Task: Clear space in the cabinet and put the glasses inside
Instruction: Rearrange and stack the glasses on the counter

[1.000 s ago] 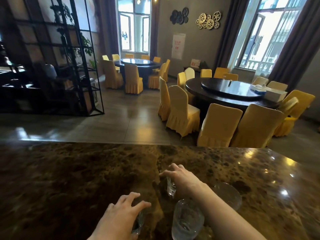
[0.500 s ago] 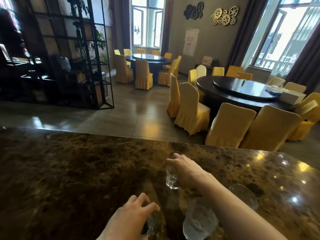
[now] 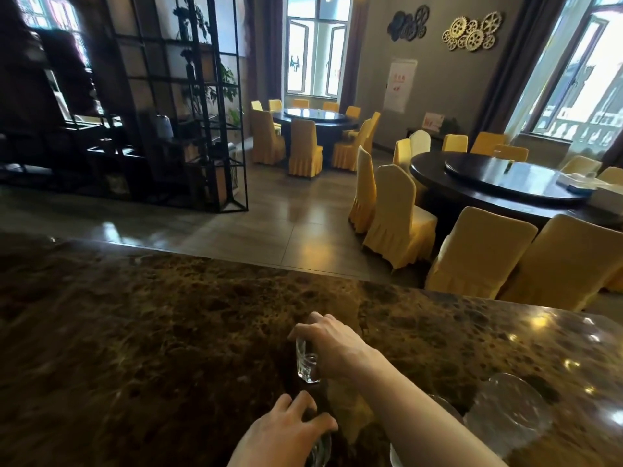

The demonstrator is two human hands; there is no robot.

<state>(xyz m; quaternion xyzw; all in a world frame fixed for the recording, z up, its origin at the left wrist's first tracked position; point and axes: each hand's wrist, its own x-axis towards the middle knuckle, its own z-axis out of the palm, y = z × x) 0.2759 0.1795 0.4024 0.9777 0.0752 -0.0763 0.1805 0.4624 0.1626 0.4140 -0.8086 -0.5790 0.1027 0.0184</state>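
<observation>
My right hand (image 3: 332, 345) grips a small clear glass (image 3: 306, 364) from above, just over the dark marble counter (image 3: 135, 332). Closer to me, my left hand (image 3: 286, 431) is closed over the top of another clear glass (image 3: 320, 449), mostly hidden under the palm. To the right, a large clear glass (image 3: 505, 412) stands on the counter, and the rim of one more glass (image 3: 448, 411) shows behind my right forearm. No cabinet is in view.
Beyond the counter's far edge lies a tiled floor with a black metal shelf unit (image 3: 188, 106) at left. Two round dark tables (image 3: 505, 183) ringed by yellow-covered chairs (image 3: 397, 217) fill the right and back of the room.
The view has swung left and up. Both hands have risen with their glasses, the right one now holding its small glass just off the counter.
</observation>
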